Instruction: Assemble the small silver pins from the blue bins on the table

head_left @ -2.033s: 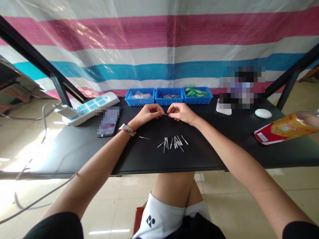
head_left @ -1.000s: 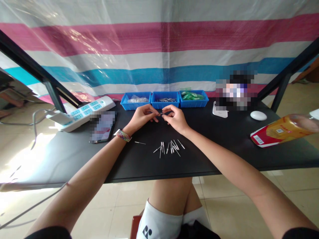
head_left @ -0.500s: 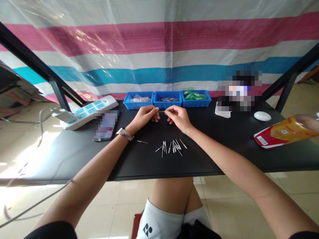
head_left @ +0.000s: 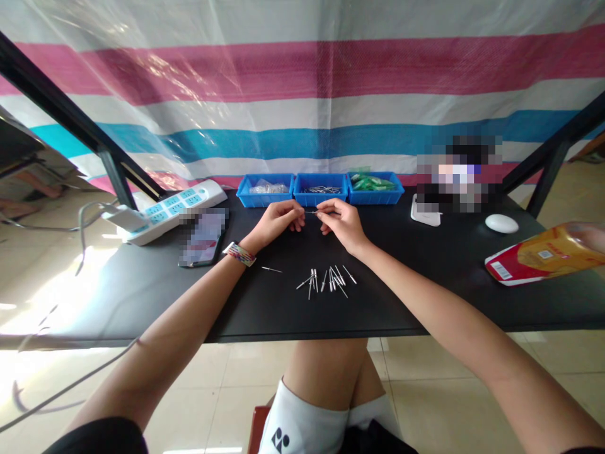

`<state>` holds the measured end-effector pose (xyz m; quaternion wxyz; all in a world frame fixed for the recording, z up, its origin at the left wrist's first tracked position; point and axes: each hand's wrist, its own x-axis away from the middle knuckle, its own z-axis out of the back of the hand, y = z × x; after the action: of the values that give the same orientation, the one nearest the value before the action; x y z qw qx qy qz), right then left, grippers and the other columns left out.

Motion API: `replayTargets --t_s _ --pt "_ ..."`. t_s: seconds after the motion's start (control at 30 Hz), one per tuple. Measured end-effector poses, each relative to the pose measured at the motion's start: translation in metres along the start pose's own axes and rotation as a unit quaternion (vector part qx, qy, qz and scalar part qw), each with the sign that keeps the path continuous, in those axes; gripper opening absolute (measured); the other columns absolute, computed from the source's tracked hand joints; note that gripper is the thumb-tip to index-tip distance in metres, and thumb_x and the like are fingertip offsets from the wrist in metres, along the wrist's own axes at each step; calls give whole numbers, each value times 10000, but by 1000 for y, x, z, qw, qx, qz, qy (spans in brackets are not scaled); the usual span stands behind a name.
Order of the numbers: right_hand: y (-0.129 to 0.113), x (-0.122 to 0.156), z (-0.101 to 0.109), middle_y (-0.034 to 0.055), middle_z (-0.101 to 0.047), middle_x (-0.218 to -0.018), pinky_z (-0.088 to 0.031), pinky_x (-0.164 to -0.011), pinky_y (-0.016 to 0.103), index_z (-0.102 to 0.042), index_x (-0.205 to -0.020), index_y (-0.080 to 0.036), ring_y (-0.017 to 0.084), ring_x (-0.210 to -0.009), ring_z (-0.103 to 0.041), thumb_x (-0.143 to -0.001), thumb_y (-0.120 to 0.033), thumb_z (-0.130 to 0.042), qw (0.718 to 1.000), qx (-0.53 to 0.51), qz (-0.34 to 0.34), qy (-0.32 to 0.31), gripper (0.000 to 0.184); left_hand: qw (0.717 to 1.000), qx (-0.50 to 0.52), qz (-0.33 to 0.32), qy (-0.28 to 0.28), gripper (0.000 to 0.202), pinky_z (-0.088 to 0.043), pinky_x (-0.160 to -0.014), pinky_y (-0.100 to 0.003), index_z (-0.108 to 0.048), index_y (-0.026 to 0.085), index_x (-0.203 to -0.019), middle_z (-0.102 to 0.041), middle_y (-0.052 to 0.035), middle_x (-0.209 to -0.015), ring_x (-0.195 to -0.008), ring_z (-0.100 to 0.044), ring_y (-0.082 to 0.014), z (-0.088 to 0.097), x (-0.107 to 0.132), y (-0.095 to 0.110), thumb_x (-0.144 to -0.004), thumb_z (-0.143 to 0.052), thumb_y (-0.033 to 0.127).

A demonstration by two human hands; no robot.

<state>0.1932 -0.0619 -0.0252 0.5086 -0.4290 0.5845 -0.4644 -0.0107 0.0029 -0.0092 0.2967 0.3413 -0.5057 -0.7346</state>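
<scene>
My left hand (head_left: 278, 221) and my right hand (head_left: 340, 221) meet above the black table (head_left: 425, 277), just in front of the blue bins. Both pinch the ends of one thin metal pin (head_left: 311, 212) held level between the fingertips. A woven band is round my left wrist. Nearer to me lies a loose cluster of several metal pins (head_left: 328, 279), and a single pin (head_left: 273, 270) lies apart to its left.
Three blue bins stand at the back: clear bags (head_left: 265, 188), metal pins (head_left: 322, 188), green parts (head_left: 375, 184). A phone (head_left: 203, 230) and power strip (head_left: 170, 203) lie left. A white mouse (head_left: 501, 222) and an orange packet (head_left: 543, 253) lie right. Black frame struts slope at both sides.
My hands have stayed together on the pin with only slight finger shifts. The view has swayed a little; the pins on the table have not moved.
</scene>
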Motion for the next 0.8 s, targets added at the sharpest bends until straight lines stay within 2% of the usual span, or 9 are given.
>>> replayTargets --t_s 0.13,0.23,0.33,0.4,0.5,0.57,0.67,0.73,0.8 --pt "0 3 -2 5 -713 -862 -577 -464 229 -712 -902 -195 116 -559 -670 -759 -471 -878 1000 -7 28 11 353 999 -34 -1 2 484 -492 -578 -220 -675 156 -758 -712 -51 -663 -593 -648 -131 0 -1 -3 -978 -658 588" --pt "0 4 -2 -2 -701 -819 -586 -465 230 -707 -878 -198 116 -551 -661 -774 -481 -864 1000 -1 24 12 340 998 -57 4 8 506 -456 -566 -215 -651 163 -704 -680 -39 -603 -556 -608 -120 -1 -1 -5 -998 -631 575" --pt "-2 -1 0 -13 -678 -755 -591 -468 235 -695 -849 -201 118 -540 -650 -789 -468 -846 1000 6 26 15 313 999 -44 12 13 511 -442 -564 -219 -646 162 -686 -668 -42 -589 -551 -609 -122 -1 -2 -5 -1009 -618 557" --pt "-4 -10 3 -11 -680 -759 -599 -483 246 -687 -856 -206 119 -539 -648 -810 -449 -818 997 10 52 48 280 999 -16 23 17 518 -451 -570 -227 -640 164 -681 -651 -42 -574 -555 -624 -132 -1 -2 -6 -1016 -599 556" --pt "-7 -28 11 43 -744 -927 -601 -498 281 -704 -953 -201 127 -540 -658 -855 -413 -756 987 39 97 118 239 999 21 36 19 512 -458 -562 -231 -632 166 -686 -627 -35 -558 -548 -633 -140 -1 -3 -7 -1020 -590 552" --pt "-7 -34 16 93 -767 -1079 -574 -486 302 -727 -1046 -193 131 -529 -650 -889 -373 -706 981 88 109 130 240 999 26 38 20 498 -448 -547 -226 -631 165 -693 -630 -35 -564 -537 -625 -134 -1 -3 -8 -1018 -598 540" --pt "-7 -29 20 122 -757 -1221 -556 -545 336 -748 -1084 -195 141 -561 -635 -937 -288 -628 967 175 154 104 211 998 27 41 25 493 -452 -545 -221 -631 163 -696 -634 -38 -569 -531 -618 -130 -2 -3 -8 -1023 -599 530" --pt "-8 -17 17 109 -764 -1157 -562 -650 362 -754 -1013 -193 162 -622 -629 -947 -220 -594 950 227 203 73 176 998 28 46 27 494 -462 -550 -222 -633 163 -698 -633 -38 -568 -530 -617 -131 -2 -4 -8 -1029 -592 527" --pt "-12 -2 9 81 -756 -976 -554 -733 371 -751 -929 -190 185 -673 -623 -937 -160 -581 933 267 242 12 173 998 27 49 25 493 -462 -551 -220 -636 161 -699 -634 -39 -571 -535 -614 -130 -2 -4 -7 -1038 -582 515"
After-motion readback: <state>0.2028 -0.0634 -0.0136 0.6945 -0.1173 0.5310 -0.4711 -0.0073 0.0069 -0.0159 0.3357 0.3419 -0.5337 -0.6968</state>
